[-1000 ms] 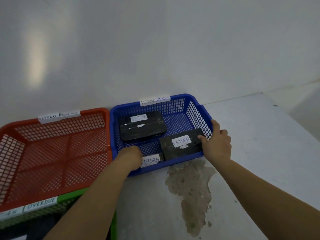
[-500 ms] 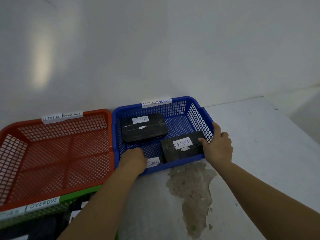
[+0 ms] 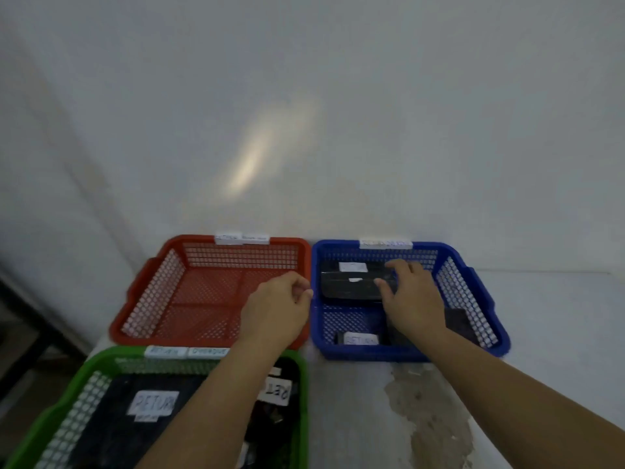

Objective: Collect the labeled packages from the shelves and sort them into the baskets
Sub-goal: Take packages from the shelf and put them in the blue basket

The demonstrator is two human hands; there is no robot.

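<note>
1. Baskets, three, perforated plastic, on a white table [image 3: 541, 333] against a white wall. Red basket [image 3: 142, 299] at the table's back edge, left; blue basket [image 3: 473, 292] just beside it on the right; green basket [image 3: 67, 411] at the near left corner, just in front of the red one. Each carries white paper labels on a rim; the writing is too blurred to read with certainty.
2. Blue basket contents: one black package [image 3: 345, 289] with a white label at the back; a second black package [image 3: 458, 324] at the near right, partly hidden by the forearm; a white "RETURN" label [image 3: 360, 340] at the near wall.
3. Green basket contents: dark packages, one marked "RETURN" [image 3: 152, 404].
4. Right hand [image 3: 411, 299]: inside the blue basket, fingers spread and extended onto the right end of the back package, touching it, not curled round it.
5. Left hand [image 3: 274, 309]: over the red basket's right rim, fingers loosely curled, holding nothing.
6. Table surface: brownish worn patch [image 3: 429, 418] near the front edge.
</note>
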